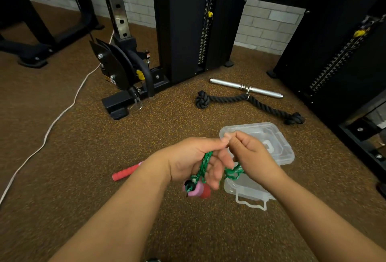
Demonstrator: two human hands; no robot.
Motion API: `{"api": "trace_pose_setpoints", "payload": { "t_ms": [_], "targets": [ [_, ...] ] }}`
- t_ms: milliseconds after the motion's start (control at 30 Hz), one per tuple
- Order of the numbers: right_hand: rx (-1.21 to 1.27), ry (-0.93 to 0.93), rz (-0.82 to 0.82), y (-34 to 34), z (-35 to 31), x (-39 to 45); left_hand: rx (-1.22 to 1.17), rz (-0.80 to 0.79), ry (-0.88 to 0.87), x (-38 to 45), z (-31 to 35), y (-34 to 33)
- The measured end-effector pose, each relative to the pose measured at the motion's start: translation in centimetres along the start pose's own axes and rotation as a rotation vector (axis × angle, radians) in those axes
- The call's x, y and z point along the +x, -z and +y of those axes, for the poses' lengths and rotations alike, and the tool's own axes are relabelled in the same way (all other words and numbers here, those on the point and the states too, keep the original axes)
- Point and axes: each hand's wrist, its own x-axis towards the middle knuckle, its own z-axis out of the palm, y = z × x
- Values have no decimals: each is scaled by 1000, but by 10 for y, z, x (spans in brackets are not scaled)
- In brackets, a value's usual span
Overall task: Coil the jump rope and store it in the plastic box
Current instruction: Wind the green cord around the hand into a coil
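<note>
My left hand point(196, 157) holds several loops of the green jump rope point(205, 162) in its palm, thumb pressed over them. One red and pink handle point(197, 190) hangs below that hand. My right hand point(250, 153) pinches a strand of the rope, which drapes down beside my right wrist. The other red handle point(125, 173) lies on the floor to the left, partly hidden by my left forearm. The clear plastic box point(248, 192) sits on the floor under my right hand, with its open lid point(277, 138) lying behind it.
A black tricep rope point(250, 103) and a chrome bar point(246, 88) lie on the brown speckled floor beyond the box. Black cable machine frames point(183, 23) stand behind and at right. A white cord point(54, 121) runs across the floor at left.
</note>
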Motion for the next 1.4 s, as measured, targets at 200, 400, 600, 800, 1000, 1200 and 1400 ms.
{"api": "trace_pose_setpoints", "payload": {
  "t_ms": [200,400,600,800,1000,1200,1400],
  "targets": [
    [-68,-80,-99,-17,21,-12,-337,137,-261,0,5,9],
    [-281,14,-186,-25,21,-26,-507,286,-320,3,8,11],
    [-405,135,-280,-28,4,-35,-538,338,-303,3,6,21],
    [-379,312,-277,-18,-28,-36,-29,414,-113,6,3,15],
    [-193,208,-105,9,-49,-18,207,274,12,3,0,9],
    [-213,100,-32,17,-41,-8,191,246,8,-2,2,13],
    [-152,146,-158,20,-46,-14,58,393,-75,-1,3,20]
  ]
}}
